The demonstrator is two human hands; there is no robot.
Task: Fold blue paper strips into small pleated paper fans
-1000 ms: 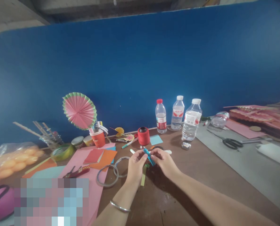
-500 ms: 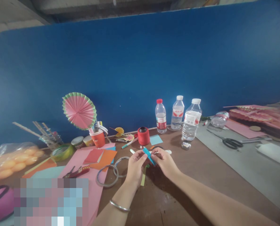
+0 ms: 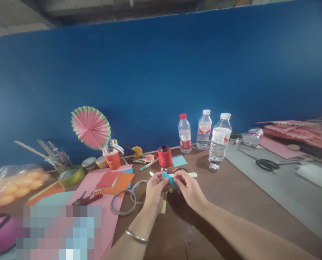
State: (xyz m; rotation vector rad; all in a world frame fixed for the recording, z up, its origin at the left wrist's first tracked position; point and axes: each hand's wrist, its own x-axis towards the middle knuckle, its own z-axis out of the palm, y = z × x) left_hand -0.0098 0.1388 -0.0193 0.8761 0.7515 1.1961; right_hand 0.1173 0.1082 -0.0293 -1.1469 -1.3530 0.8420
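A small strip of blue paper [image 3: 168,177] is pinched between both hands, above the brown table. My left hand [image 3: 155,187] grips its left end with thumb and fingers. At the other end, my right hand [image 3: 188,186] holds it the same way. Below the hands lie a thin yellow-green paper strip [image 3: 164,204] and a tiny green piece [image 3: 170,190]. Just beyond them is a white-handled tool [image 3: 191,174], partly hidden by the fingers. Behind it stands a spool of red thread [image 3: 165,157], with a light-blue paper square [image 3: 179,160] beside it.
Three water bottles [image 3: 220,139] stand at the back. To the left are pink paper sheets [image 3: 108,220], two tape rings [image 3: 123,202] and a red cup [image 3: 112,159] bearing a pleated pink fan [image 3: 90,127]. Black-handled scissors [image 3: 266,164] lie on a grey mat [image 3: 282,196] at right.
The blue strip has turned slightly between the fingers, and its lower end shows less below the right hand. Both hands stay in nearly the same place.
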